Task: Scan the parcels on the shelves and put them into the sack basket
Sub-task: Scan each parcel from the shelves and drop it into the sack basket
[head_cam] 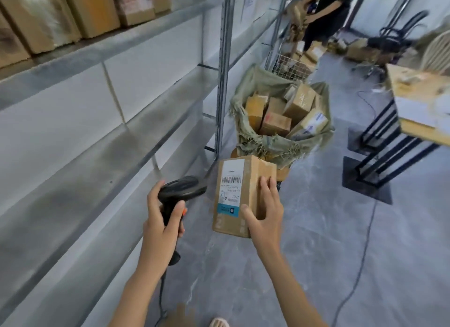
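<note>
my left hand [163,212] is gripping scanner [181,192], fingers curled round handle, aiming at label | my right hand [264,211] is clasping parcel [239,195] frame centre, label up for scanning | sack basket [280,141] waiting just beyond, probably near full

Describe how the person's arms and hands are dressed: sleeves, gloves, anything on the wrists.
Both arms are bare as far as the frame shows, with no sleeves in view. The left hand and right hand wear no gloves. No watch, bracelet or ring shows on either.
</note>
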